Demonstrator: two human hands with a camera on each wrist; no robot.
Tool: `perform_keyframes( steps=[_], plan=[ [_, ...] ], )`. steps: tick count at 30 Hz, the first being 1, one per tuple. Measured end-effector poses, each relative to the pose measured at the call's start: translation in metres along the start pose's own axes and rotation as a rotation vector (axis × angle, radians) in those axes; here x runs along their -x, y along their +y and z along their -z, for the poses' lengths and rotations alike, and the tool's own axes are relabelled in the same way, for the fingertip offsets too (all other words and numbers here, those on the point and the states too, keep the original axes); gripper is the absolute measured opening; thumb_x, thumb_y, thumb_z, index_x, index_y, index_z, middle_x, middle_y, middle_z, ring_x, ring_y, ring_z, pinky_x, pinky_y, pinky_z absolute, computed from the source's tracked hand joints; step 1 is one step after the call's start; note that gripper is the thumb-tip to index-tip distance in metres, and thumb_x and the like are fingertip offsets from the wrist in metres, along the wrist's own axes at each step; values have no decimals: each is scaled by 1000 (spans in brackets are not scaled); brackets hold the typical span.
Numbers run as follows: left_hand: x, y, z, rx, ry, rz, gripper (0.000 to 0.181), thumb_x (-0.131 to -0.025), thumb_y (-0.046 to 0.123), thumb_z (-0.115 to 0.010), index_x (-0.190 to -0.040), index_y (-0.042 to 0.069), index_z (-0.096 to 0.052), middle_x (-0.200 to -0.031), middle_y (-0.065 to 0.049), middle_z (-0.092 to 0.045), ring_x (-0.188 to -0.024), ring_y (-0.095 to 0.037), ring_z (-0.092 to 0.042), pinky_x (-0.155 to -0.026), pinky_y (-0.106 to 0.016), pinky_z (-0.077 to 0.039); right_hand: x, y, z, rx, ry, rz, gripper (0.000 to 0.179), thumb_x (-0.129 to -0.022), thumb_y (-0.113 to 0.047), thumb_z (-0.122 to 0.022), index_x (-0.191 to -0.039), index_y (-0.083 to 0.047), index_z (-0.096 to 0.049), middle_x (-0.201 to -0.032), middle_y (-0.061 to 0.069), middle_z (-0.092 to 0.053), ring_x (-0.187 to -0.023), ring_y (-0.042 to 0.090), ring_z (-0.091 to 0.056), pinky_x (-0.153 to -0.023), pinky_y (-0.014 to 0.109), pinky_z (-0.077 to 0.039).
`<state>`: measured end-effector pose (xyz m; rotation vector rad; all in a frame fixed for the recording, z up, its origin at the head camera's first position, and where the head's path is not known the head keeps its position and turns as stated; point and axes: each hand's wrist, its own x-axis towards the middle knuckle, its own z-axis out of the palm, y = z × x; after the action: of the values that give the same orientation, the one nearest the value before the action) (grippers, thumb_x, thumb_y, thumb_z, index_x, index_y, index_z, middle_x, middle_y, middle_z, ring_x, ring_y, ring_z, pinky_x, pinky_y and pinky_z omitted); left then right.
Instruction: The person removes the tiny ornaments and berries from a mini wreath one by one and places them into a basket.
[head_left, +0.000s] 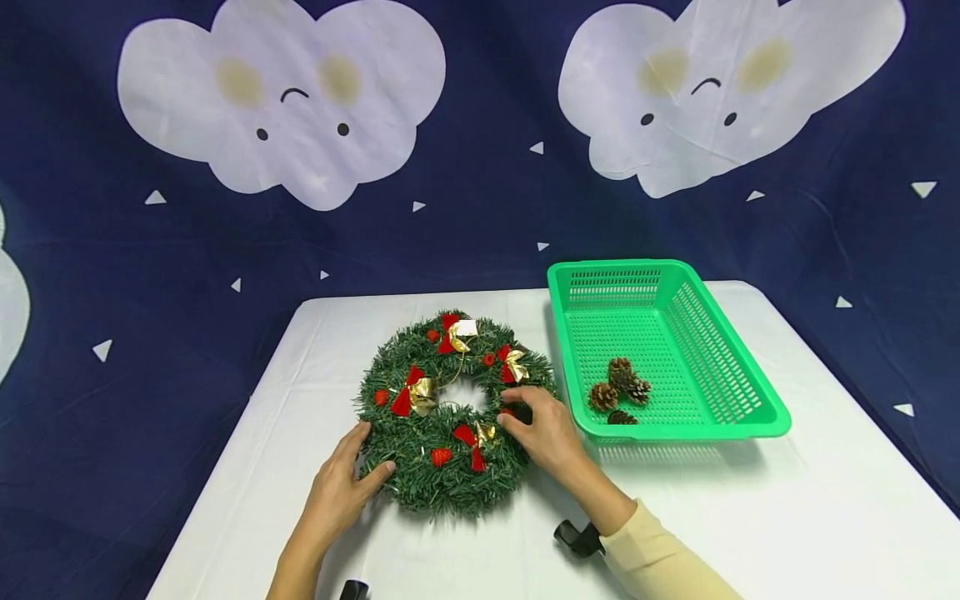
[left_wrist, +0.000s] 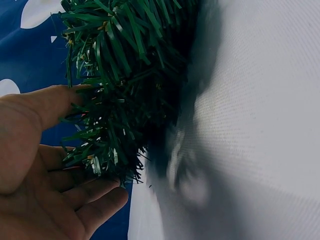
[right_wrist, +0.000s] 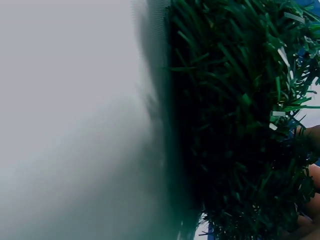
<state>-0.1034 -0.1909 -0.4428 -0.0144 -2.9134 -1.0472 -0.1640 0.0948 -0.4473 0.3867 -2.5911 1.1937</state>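
A round green Christmas wreath [head_left: 427, 483] lies on the white table, trimmed with red-and-gold bows [head_left: 415, 392] and small red berry ornaments [head_left: 441, 457]. My left hand [head_left: 341, 483] grips its lower left edge. In the left wrist view, that hand's thumb and fingers [left_wrist: 102, 200] stand on either side of the green sprigs [left_wrist: 115, 125]. At the wreath's right inner side, my right hand [head_left: 547, 429] has thumb and forefinger about a small red ornament [head_left: 507, 411], mostly hidden. Dark greenery [right_wrist: 240, 125] covers most of that hand in the right wrist view.
A green plastic basket [head_left: 727, 333] stands to the right of the wreath, with several pine cones [head_left: 603, 397] in its near left corner. White cloth covers the table [head_left: 300, 367]. Behind hangs a dark blue curtain [head_left: 480, 225] with clouds.
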Motion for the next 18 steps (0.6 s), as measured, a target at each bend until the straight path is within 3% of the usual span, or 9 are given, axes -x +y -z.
perform_keyframes(
  steps=[18],
  plan=[
    [1, -1, 0, 4, 4, 2, 75, -88, 31, -66, -147, 1, -30, -153, -20, -29, -136, -44, -32, -108, -62, -30, 2, 5, -4, 49, 20, 23, 32, -73, -17, -79, -103, -11, -68, -99, 4, -71, -97, 23, -64, -86, 40, -52]
  ],
)
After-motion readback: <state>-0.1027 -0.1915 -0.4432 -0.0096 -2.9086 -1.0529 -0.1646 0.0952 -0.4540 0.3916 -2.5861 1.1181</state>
